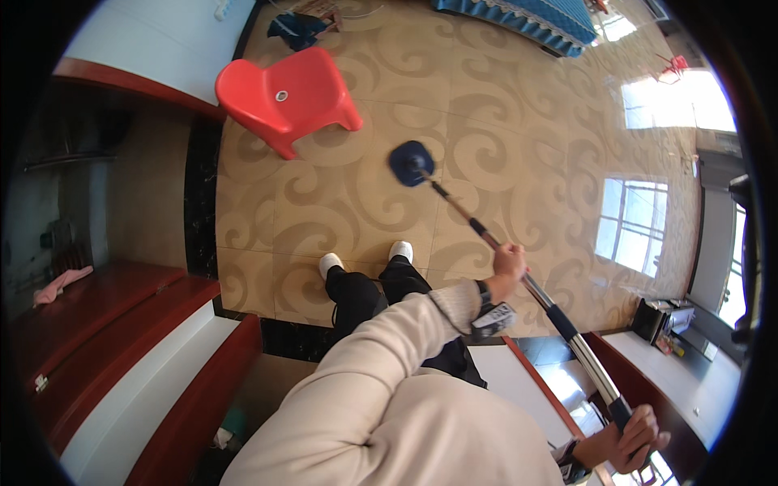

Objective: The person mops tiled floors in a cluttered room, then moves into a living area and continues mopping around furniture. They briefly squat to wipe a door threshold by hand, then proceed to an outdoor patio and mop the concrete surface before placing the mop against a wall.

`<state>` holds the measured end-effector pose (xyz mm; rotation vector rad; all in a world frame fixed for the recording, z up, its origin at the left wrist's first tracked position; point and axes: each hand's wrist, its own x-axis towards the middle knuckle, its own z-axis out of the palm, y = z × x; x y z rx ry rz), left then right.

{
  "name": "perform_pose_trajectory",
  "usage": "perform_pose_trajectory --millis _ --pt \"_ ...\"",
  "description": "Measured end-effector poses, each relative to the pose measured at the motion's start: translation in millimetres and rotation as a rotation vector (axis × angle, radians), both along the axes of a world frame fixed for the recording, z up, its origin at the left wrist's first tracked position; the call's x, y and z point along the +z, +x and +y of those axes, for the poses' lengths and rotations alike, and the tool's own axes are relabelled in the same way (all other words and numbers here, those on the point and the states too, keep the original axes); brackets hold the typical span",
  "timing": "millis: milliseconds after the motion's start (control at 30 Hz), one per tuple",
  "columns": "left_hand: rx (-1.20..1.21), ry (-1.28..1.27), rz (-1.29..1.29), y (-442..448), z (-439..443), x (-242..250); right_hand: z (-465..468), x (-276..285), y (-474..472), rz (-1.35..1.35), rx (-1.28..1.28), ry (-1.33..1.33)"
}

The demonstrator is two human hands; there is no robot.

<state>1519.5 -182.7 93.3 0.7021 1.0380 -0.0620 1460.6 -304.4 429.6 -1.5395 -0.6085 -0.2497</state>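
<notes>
A mop with a dark blue pad [411, 163] rests on the patterned tile floor ahead of my feet. From the pad its telescoping metal handle [539, 291] slants down to the lower right. My left hand [509, 267] is wrapped around the thinner, middle part of the handle, with a dark band and a strap at the wrist. Near the handle's upper end, by the lower right edge of the view, my right hand [638, 437] is closed on the dark grip. Both hands are bare, and the sleeve is beige.
A red plastic chair [310, 91] stands left of the pad. Dark red wooden furniture [200, 395] lines the lower left. A blue quilted cover [529, 21] hangs at the top. At the right, a white counter [687, 379] holds a black appliance [653, 319]. My white shoes [400, 250] are on the floor.
</notes>
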Motion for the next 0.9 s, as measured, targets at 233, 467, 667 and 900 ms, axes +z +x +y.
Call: perform_pose_trajectory --millis 233,467,667,900 --pt "0.243 -0.012 0.143 -114 144 -33 89 -61 14 0.217 0.248 0.269" --pt "0.437 0.004 0.257 -269 284 -87 202 -149 -22 0.642 0.79 0.16" --pt "0.544 -0.077 0.391 -317 231 -124 199 -169 2 0.664 1.058 0.09" --pt "0.7 -0.028 0.131 -202 62 -115 62 -154 113 0.722 1.018 0.172"
